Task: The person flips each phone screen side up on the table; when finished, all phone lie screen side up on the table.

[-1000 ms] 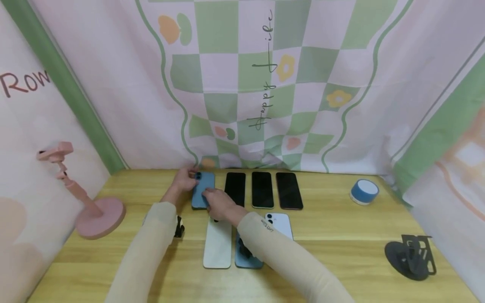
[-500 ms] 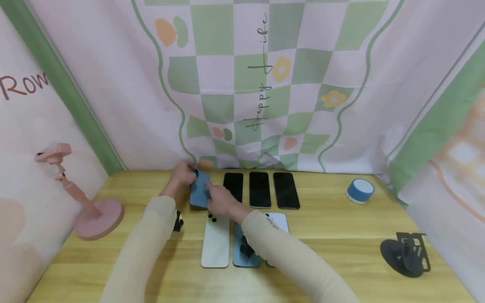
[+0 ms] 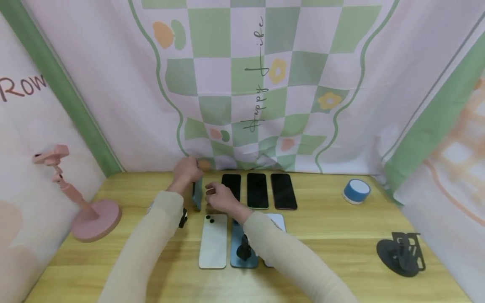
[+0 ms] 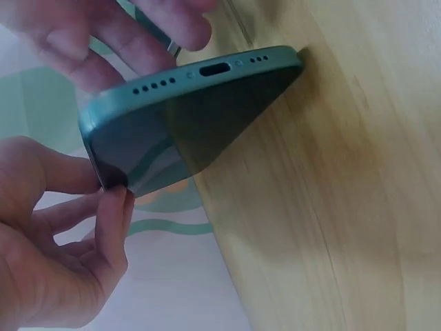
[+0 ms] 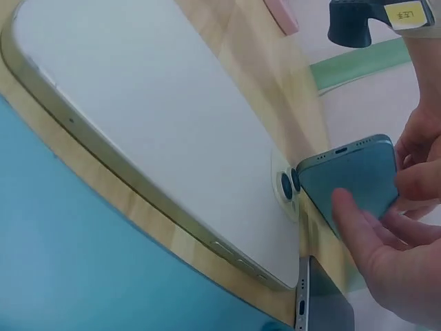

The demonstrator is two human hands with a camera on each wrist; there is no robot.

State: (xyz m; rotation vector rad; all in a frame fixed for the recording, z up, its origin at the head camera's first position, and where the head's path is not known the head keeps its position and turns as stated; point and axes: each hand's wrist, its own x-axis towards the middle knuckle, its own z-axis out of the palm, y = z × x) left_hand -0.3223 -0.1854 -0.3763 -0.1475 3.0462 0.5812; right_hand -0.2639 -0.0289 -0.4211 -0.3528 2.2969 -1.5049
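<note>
In the head view my left hand [image 3: 186, 170] holds a blue phone [image 3: 197, 194] by its far end at the table's back left. The phone is tipped up on its long edge, its dark screen [image 4: 158, 148] turned to the left wrist camera. Thumb and fingers pinch one corner there. My right hand [image 3: 223, 198] hovers beside the phone's blue back [image 5: 358, 176], fingers loosely extended and holding nothing. Below it a white phone [image 3: 213, 242] lies back up, with another blue phone [image 3: 242, 252] to its right.
Three phones lie screen up in the back row, among them a middle black one [image 3: 257, 191]. A second white phone [image 3: 276, 221] is partly under the right sleeve. A pink stand [image 3: 96, 219] is at left; a blue-and-white cylinder [image 3: 356, 191] and black stand [image 3: 401, 254] at right.
The blue phone has gone from lying back up to standing on its long edge, turned by my left hand. My right hand has come off its back and is slightly apart from it.
</note>
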